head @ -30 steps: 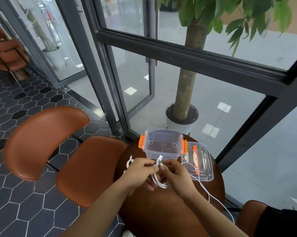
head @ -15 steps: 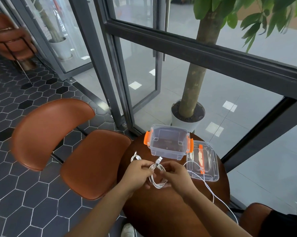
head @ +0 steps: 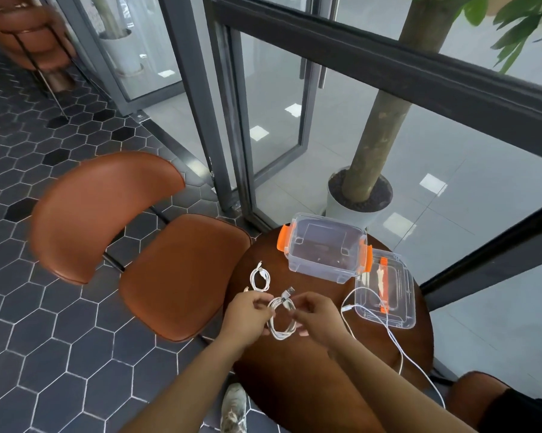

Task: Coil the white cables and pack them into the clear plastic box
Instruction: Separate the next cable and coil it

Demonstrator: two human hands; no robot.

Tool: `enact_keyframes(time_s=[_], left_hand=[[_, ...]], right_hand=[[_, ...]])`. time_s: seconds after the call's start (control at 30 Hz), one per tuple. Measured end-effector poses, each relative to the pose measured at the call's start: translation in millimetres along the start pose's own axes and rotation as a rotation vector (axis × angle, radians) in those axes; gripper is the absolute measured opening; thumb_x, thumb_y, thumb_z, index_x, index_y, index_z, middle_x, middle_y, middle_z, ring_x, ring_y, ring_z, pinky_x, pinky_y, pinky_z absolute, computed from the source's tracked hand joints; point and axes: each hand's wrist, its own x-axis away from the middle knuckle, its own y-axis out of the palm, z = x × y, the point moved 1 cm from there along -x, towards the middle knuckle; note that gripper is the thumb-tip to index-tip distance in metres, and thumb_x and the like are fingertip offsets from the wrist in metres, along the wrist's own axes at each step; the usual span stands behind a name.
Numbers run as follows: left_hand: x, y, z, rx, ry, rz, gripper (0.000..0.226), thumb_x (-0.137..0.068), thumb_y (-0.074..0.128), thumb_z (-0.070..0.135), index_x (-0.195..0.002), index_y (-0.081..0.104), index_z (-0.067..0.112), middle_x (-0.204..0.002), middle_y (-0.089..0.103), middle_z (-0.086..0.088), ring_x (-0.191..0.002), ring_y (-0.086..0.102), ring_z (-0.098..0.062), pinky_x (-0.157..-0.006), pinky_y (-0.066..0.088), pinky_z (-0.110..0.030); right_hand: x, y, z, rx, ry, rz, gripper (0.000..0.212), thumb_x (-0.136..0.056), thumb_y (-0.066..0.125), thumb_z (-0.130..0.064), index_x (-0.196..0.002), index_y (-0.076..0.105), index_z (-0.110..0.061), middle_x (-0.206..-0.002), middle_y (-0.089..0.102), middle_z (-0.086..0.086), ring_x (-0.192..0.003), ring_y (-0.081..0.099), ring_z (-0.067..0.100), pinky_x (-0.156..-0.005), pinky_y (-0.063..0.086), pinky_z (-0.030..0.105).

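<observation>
Working over the round counter (head: 294,385), near the open clear plastic box (head: 319,271), left hand (head: 248,314) and right hand (head: 319,317) each pinch a side of the white cable coil (head: 282,328); I'd say even out the loops and tuck that USB plug (head: 288,292) poking up top before boxing it.

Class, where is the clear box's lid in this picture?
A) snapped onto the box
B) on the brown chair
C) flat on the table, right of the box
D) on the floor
C: the lid lies flat on the table beside the open clear plastic box, which has no cover on it.
</observation>
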Motion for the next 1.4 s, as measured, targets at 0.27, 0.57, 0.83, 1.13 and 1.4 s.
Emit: enact_keyframes(time_s=[0.27, 0.57, 0.83, 1.13, 1.4], left_hand=[[-22, -9, -39, -0.036, -0.067, 0.073, 0.021, -0.088, 0.063, 0.003, -0.1, 0.073, 0.017, -0.082, 0.071, -0.004, -0.071, 0.073, -0.02, -0.065, 0.065, -0.035], [-70, -4, -114, -0.124, -0.162, 0.102, 0.023, -0.083, 0.064, 0.012, -0.1, 0.073, 0.025, -0.091, 0.075, 0.002, -0.084, 0.074, -0.023, -0.082, 0.061, -0.043], [-90, 44, -110, -0.048, -0.218, 0.165, 0.035, -0.087, 0.058, 0.003, -0.119, 0.069, 0.012, -0.115, 0.071, -0.004, -0.111, 0.065, -0.024, -0.097, 0.051, -0.037], [-116, 71, -90, -0.162, -0.196, 0.047, 0.043, -0.094, 0.058, 0.014, -0.136, 0.057, 0.004, -0.137, 0.052, -0.014, -0.124, 0.056, -0.033, -0.103, 0.041, -0.032], [-125, 84, -87, -0.401, -0.211, -0.046, 0.035, -0.093, 0.054, 0.017, -0.126, 0.053, 0.008, -0.132, 0.043, -0.014, -0.125, 0.047, -0.033, -0.105, 0.044, -0.037]], right_hand=[[-31, 34, 17, 0.06, 0.09, -0.055, 0.012, -0.086, 0.069, -0.006, -0.093, 0.074, -0.015, -0.082, 0.075, 0.002, -0.068, 0.071, 0.02, -0.074, 0.064, 0.042], [-79, 86, 52, 0.237, 0.166, -0.054, 0.017, -0.083, 0.071, -0.013, -0.079, 0.068, -0.029, -0.081, 0.073, -0.006, -0.068, 0.07, 0.017, -0.073, 0.063, 0.042], [-120, 79, 80, 0.302, 0.187, 0.096, 0.011, -0.086, 0.07, -0.022, -0.094, 0.074, -0.028, -0.09, 0.074, -0.011, -0.081, 0.07, 0.013, -0.074, 0.059, 0.033], [-159, 67, 91, 0.361, 0.158, 0.128, 0.019, -0.086, 0.066, -0.015, -0.101, 0.076, -0.021, -0.098, 0.075, -0.004, -0.089, 0.07, 0.018, -0.076, 0.057, 0.032], [-171, 72, 94, 0.375, 0.147, 0.119, 0.021, -0.086, 0.062, -0.013, -0.102, 0.075, -0.019, -0.097, 0.074, -0.002, -0.093, 0.067, 0.02, -0.07, 0.045, 0.025]])
